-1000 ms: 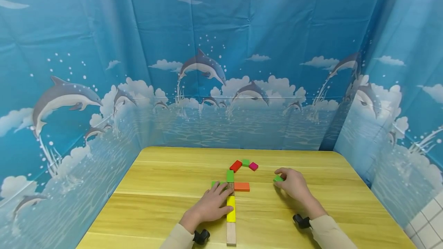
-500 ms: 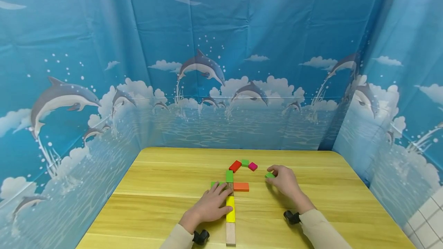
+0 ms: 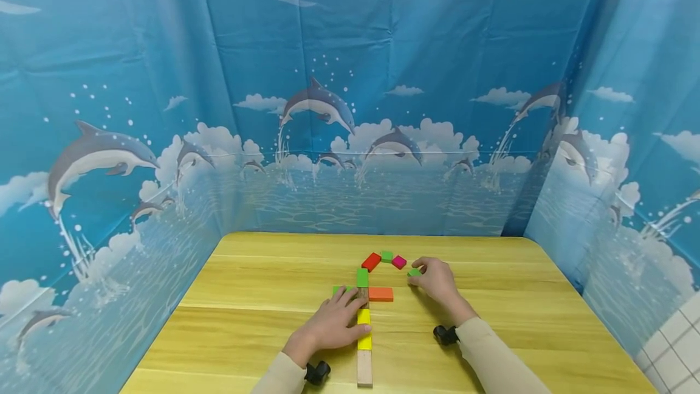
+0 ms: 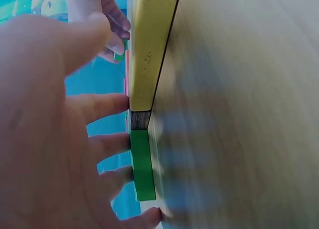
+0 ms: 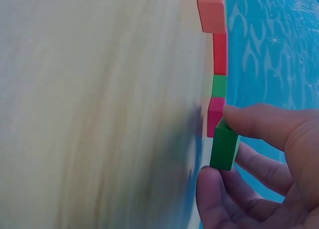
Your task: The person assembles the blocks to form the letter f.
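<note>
My right hand [image 3: 437, 281] pinches a small green block [image 5: 224, 147] between thumb and fingers, close to a magenta block [image 3: 399, 262]. That one ends a curved line with a small green block [image 3: 386, 256], a red block [image 3: 371, 261] and another green block [image 3: 363, 277]. With fingers spread, my left hand [image 3: 330, 324] rests over the straight part of the layout. Its thumb lies on the yellow section [image 3: 363, 316]; other fingertips touch a green block [image 4: 143, 164] and partly cover a dark brown block [image 4: 140, 120].
An orange block [image 3: 380, 294] juts out to the right of the brown one. A pale wooden block [image 3: 364, 369] forms the near end of the column. Beyond the wooden table [image 3: 262, 260] hangs a blue dolphin curtain [image 3: 328, 199].
My right hand has moved left and slightly away from me with the green block, towards the magenta block. The left hand has stayed in place.
</note>
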Demonstrator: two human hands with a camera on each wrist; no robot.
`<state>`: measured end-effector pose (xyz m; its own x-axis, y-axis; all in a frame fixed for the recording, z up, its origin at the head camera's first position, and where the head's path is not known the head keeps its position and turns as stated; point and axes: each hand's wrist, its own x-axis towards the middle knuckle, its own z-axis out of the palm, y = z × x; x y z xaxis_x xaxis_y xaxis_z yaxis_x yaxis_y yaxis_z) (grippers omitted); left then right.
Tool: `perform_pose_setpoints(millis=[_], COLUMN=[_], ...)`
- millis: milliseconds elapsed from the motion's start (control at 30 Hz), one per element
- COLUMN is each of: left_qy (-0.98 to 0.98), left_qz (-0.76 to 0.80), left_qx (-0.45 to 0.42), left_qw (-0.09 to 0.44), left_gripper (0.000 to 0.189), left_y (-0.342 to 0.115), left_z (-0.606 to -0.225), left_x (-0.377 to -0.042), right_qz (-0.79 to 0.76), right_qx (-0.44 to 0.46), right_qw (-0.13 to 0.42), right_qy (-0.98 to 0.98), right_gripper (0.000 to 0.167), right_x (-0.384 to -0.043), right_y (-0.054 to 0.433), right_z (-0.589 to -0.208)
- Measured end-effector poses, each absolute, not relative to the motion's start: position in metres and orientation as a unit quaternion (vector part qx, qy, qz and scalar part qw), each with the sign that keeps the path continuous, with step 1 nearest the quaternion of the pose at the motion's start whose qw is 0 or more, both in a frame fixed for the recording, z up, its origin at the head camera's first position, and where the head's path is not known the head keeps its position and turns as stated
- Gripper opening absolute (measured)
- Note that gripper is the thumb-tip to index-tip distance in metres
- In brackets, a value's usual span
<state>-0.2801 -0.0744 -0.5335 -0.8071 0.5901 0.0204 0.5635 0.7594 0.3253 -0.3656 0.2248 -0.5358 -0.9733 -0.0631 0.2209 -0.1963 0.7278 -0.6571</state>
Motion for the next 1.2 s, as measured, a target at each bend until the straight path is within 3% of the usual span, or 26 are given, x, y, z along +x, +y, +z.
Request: perform_pose_setpoints(millis=[500, 1200], left_qy=[0.94, 0.94], left_qz=[0.148, 0.169], left_qx=[0.3, 0.29], left_qw=[0.063, 0.063], left_gripper=[0.08, 0.068], left_y=[-0.076, -0.074], left_z=[-0.528, -0.53], left_x=[-0.279, -0.282], right_qz=[0.359, 0.34], right_qx=[0.028, 0.027], right_qw=[0.073, 0.076], right_qy=[-0.93, -0.937], right_gripper=[0.035, 0.04], right_x=[-0.383, -0.386], right_y=[0.208, 0.203], right_z=[-0.54, -0.538])
